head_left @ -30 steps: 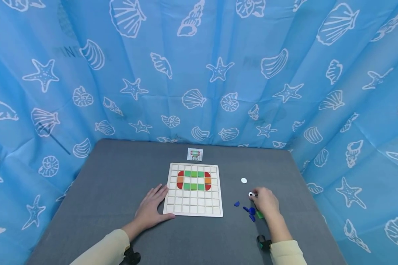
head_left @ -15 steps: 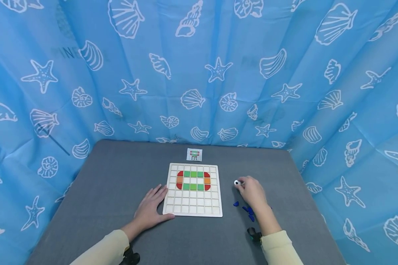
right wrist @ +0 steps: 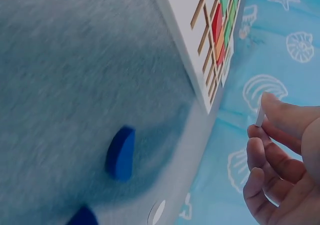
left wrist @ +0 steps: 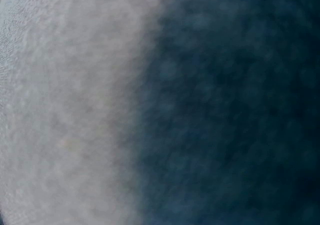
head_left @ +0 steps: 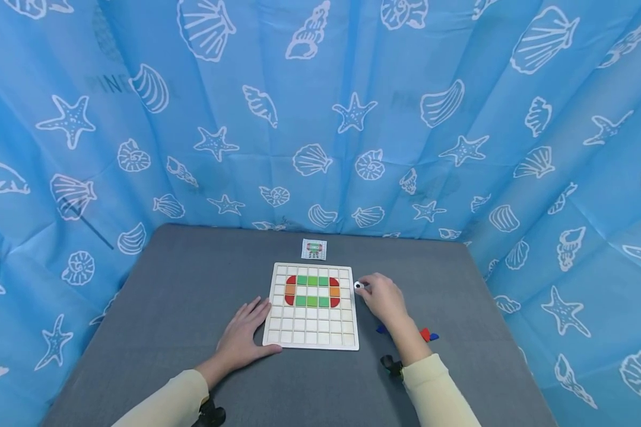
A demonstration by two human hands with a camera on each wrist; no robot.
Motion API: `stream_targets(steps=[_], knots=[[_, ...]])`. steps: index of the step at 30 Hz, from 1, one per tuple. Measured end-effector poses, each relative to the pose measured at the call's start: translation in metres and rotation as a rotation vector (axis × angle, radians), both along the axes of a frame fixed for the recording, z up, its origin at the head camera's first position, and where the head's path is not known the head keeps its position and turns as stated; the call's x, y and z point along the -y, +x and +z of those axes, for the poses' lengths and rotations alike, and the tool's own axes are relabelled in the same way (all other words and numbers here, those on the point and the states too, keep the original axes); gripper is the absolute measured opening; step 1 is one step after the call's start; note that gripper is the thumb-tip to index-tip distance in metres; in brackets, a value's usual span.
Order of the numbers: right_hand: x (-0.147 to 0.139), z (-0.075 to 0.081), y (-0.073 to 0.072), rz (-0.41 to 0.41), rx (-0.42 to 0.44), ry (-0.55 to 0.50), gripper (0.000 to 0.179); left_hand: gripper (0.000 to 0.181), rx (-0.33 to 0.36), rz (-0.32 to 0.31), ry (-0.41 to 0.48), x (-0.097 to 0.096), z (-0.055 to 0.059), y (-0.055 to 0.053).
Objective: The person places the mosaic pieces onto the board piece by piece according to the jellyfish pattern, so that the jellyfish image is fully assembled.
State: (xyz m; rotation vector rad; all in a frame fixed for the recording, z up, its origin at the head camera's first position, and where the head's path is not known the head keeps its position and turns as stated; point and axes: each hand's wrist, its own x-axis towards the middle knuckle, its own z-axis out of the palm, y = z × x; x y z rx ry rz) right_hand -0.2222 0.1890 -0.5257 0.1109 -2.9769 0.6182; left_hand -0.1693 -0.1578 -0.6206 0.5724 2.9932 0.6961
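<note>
Fingers straight and thumb spread wide, the left hand (head_left: 241,341) is touching the left edge and near corner of a pale square board (head_left: 311,339). Angling inward from the near right, the right hand (head_left: 386,299) is pinching a thin white disc (head_left: 358,285) with a black dot by the board's right edge. Flat green tiles (head_left: 312,280), orange tiles (head_left: 334,291) and rounded red tiles (head_left: 335,302) are forming a ring on the gridded face. A thick half-round blue piece (right wrist: 121,154) is lying on the grey, fabric-like bench (head_left: 219,261).
</note>
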Motion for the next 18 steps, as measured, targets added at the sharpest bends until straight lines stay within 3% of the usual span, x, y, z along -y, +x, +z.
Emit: stream_targets(steps=[18], knots=[[0.044,-0.020,-0.028,0.095,0.056,-0.053,0.024,0.110,-0.004,-0.007,0.032,0.000,0.004,0.001]])
